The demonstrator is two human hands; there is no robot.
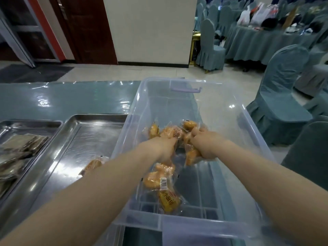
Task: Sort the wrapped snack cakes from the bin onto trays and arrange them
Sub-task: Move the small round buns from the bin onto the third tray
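Table (62, 98) under a glossy teal cover, reaching from the left edge to the centre; clear plastic bin (236, 121) at centre right, purple handle on its far wall; steel tray (74, 139) just left of the bin, one wrapped cake (92, 166) lying at its near right; second tray (10, 125) at far left holding dark flat packets (23, 146); covered chairs (276, 96) to the right; left hand (165, 148) inside the bin, fingers curled down among the snack cakes (159, 178), grasp not discernible; right hand (205, 142) beside it, clenched round a wrapped cake (190, 155); loose cakes lie on the bin floor, near and far of both hands.
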